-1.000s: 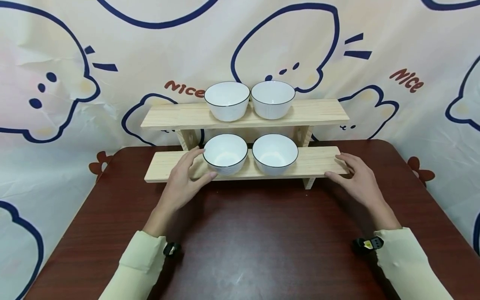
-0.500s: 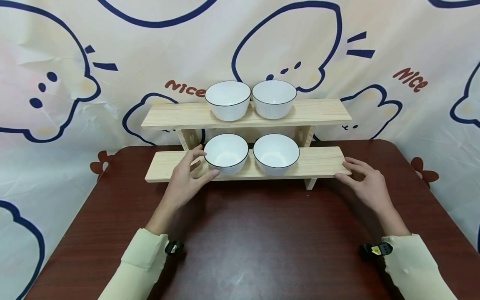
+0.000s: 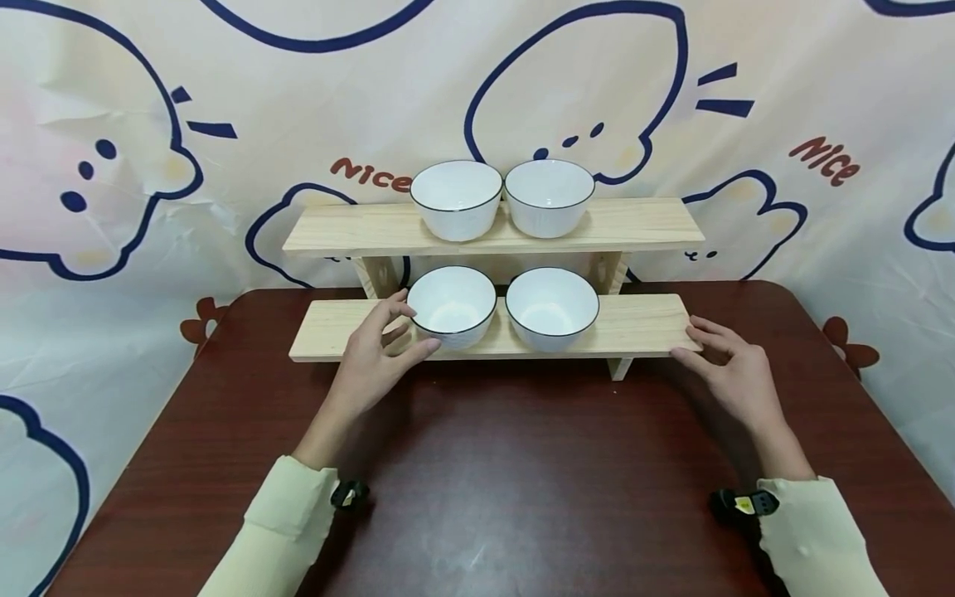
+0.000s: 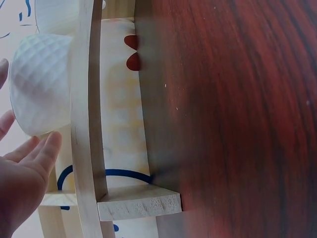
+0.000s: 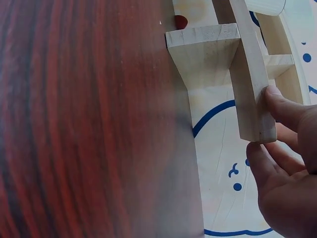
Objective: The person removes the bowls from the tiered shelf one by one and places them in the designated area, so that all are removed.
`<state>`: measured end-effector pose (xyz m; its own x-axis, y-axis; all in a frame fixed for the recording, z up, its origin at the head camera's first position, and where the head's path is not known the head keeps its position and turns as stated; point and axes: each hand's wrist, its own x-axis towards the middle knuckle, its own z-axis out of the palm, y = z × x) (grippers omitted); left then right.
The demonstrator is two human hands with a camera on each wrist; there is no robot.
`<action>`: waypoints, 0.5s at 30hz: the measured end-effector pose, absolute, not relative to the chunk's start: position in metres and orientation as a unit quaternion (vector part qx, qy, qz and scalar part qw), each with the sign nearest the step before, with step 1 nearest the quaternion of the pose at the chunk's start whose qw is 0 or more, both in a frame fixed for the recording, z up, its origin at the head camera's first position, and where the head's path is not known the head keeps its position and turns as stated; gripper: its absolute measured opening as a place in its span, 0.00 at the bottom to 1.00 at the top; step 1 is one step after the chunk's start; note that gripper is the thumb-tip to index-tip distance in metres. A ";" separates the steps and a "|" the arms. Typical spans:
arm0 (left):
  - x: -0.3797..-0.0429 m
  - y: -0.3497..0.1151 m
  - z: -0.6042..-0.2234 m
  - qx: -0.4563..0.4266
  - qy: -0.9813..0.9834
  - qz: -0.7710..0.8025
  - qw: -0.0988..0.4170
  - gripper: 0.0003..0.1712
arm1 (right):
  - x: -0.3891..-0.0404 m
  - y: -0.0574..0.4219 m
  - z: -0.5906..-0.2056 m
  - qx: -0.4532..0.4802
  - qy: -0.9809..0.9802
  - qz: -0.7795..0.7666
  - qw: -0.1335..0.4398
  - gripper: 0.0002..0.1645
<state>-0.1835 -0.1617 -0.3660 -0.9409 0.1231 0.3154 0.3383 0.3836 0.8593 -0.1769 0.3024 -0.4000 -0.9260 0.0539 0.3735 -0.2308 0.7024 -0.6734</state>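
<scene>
A two-tier wooden shelf (image 3: 642,319) stands on the table, with two white, dark-rimmed bowls on each tier. My left hand (image 3: 366,361) is beside the lower left bowl (image 3: 451,307). Its fingers are spread at the bowl's left side and its thumb is by the front; in the left wrist view the fingertips (image 4: 52,144) are close to the bowl's textured wall, contact unclear. At the lower board's right end, my right hand (image 3: 739,377) holds the corner. In the right wrist view, the thumb (image 5: 285,106) lies on the front edge and the fingers at the end face.
Right of that bowl on the lower tier sits another bowl (image 3: 552,308). The upper tier carries two more, an upper left bowl (image 3: 457,199) and an upper right bowl (image 3: 550,197). Behind the dark red table (image 3: 507,464) hangs a printed cloth (image 3: 298,108).
My right hand has slid rightward to the end of the lower board. The left hand stays beside the lower left bowl. The bowls keep their places on the shelf.
</scene>
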 end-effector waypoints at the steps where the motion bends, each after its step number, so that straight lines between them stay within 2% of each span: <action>1: -0.184 -0.161 -0.366 -0.141 -0.824 -0.539 0.101 0.25 | -0.177 0.302 -0.400 0.049 -0.903 0.382 0.190 0.29; 15: -0.184 -0.157 -0.369 -0.127 -0.815 -0.555 0.112 0.23 | -0.174 0.299 -0.401 0.043 -0.900 0.385 0.199 0.28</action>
